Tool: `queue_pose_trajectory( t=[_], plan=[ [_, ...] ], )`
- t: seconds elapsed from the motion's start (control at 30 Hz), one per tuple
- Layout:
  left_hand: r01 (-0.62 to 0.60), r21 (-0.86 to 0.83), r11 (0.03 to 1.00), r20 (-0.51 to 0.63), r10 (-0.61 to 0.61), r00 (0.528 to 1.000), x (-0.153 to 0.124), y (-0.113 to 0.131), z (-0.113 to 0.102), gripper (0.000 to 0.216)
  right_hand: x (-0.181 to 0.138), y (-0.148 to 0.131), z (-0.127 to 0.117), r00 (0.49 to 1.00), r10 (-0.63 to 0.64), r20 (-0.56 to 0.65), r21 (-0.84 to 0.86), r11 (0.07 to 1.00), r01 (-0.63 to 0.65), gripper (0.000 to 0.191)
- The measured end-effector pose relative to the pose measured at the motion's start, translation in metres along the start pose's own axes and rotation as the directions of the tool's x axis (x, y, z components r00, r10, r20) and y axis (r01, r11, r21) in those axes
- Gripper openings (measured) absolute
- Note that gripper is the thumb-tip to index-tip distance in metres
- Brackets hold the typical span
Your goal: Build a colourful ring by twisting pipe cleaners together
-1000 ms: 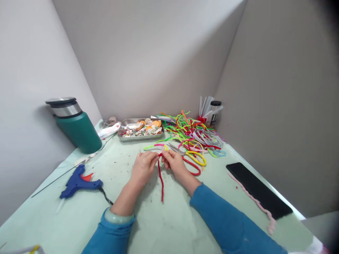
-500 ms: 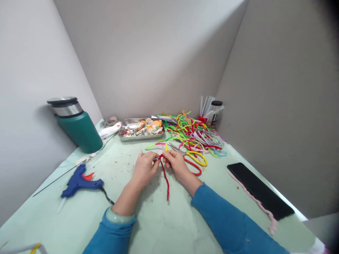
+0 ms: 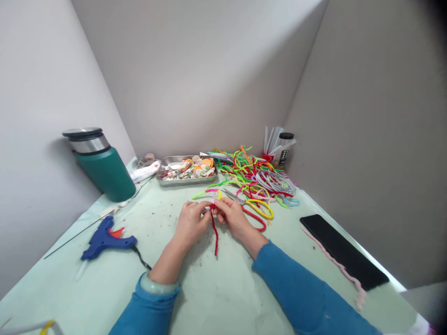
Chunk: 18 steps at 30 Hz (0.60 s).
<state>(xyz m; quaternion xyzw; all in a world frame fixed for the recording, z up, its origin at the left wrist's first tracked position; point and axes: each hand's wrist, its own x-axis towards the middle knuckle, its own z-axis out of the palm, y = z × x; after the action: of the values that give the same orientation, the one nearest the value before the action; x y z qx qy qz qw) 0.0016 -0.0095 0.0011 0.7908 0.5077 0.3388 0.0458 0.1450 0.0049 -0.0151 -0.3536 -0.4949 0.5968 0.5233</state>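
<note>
Work sits just below the centre of the frame: there I see the left hand (image 3: 190, 221) and the right hand (image 3: 233, 217), both narrowed to a close pinch on a red pipe cleaner (image 3: 215, 236), its loose end hanging toward the bottom of the frame. My reading is that the step in hand is bending or winding its upper part. The next move, I judge, calls for one hand to hold firm while the other turns the strand in small amounts.

The fingers hide how that upper part is folded. A slim greyish piece (image 3: 206, 210) shows at the left fingertips, too small for me to name. I cannot tell whether the loose end touches the table (image 3: 230, 307). Right of centre, the right hand seems to cover part of the scissors (image 3: 237, 199). At lower left, a grey and yellow piece (image 3: 46, 327) is cut off by the edge.
</note>
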Motion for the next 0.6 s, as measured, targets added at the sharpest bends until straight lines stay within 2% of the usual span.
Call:
queue_pose_trajectory(
  t=[0.23,0.43,0.6],
  plan=[
    [0.044,-0.055,0.998,-0.041,-0.046,0.998,0.0007,0.0003,-0.0018,0.024,0.0006,0.0027,0.0001,1.0,-0.004,-0.017,0.015,1.0,0.004,0.028],
    [0.07,-0.181,0.981,-0.042,-0.079,0.996,0.0007,0.0002,-0.0013,0.028,0.0022,0.0042,-0.0004,0.999,-0.003,-0.045,0.046,0.999,0.005,0.027],
    [0.096,-0.301,0.949,-0.065,-0.12,0.991,0.0012,-0.0013,-0.001,0.022,0.0035,0.0052,-0.0014,0.998,0.026,-0.053,0.062,0.998,-0.023,0.028]
  ],
)
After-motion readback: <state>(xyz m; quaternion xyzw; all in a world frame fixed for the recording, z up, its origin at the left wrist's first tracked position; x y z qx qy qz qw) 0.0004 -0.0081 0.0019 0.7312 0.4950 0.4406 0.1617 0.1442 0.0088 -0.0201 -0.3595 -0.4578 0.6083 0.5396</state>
